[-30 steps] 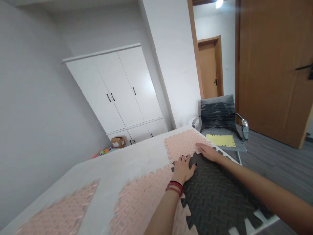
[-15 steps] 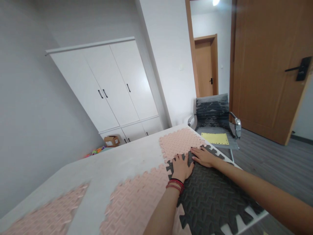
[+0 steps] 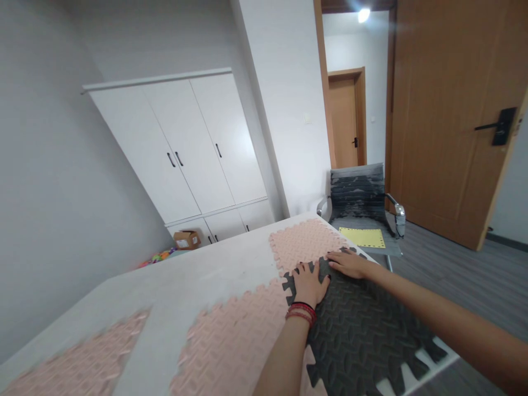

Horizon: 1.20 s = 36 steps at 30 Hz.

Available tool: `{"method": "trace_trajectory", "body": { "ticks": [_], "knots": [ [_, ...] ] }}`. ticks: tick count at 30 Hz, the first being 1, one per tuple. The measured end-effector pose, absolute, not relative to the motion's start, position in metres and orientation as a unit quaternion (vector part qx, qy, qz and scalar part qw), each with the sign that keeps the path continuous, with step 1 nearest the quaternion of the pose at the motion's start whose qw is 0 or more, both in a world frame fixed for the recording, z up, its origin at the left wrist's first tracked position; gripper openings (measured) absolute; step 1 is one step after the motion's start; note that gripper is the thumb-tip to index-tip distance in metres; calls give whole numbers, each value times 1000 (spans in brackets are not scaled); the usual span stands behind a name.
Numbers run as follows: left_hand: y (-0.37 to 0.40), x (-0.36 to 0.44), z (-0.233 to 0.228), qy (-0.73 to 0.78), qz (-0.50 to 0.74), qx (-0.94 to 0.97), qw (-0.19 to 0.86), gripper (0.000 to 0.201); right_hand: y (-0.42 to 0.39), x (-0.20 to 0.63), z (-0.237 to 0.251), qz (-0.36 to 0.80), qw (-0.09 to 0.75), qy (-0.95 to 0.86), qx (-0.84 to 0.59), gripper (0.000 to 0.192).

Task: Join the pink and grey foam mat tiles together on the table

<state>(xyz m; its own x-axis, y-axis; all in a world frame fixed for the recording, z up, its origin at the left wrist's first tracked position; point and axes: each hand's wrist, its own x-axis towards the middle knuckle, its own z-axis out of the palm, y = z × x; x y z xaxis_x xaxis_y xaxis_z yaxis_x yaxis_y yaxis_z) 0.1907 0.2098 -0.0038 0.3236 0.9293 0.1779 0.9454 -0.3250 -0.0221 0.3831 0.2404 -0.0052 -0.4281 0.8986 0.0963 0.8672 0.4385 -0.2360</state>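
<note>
Grey foam mat [image 3: 363,330] flat beneath both hands' fingers [image 3: 307,268].

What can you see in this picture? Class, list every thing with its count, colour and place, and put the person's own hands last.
Table: one, pale grey, fills the lower frame.
Dark foam mat: one, dark grey, near right part of the table.
Pink foam mats: three in view, pink, one beyond the dark mat, one to its left, one at the near left edge.
Wardrobe: one, white, against the far wall.
Cardboard box: one, brown, on the floor by the wardrobe.
Chair: one, grey, beyond the table.
Yellow sheet: one, on the chair seat.
Doors: two, brown wood, right and far hallway.
Left hand: flat on the dark mat's far edge, red and black bands at the wrist.
Right hand: flat on the dark mat's far edge.
</note>
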Motion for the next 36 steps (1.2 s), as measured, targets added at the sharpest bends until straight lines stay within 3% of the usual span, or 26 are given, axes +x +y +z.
{"method": "trace_trajectory", "body": {
  "ticks": [16,25,29,36],
  "knots": [
    [209,187,-3,-588,-81,-805,20,72,261,418,-28,63,120,-767,-627,64],
    [205,174,11,-569,-124,-808,-86,74,255,417,-40,66,112,-754,-644,75],
    [202,98,41,-564,-147,-797,-159,47,257,421,-47,67,116,-755,-642,74],
    [99,-130,115,-775,-128,-609,-114,38,271,430,-70,42,141,-760,-634,73]
  ]
}}
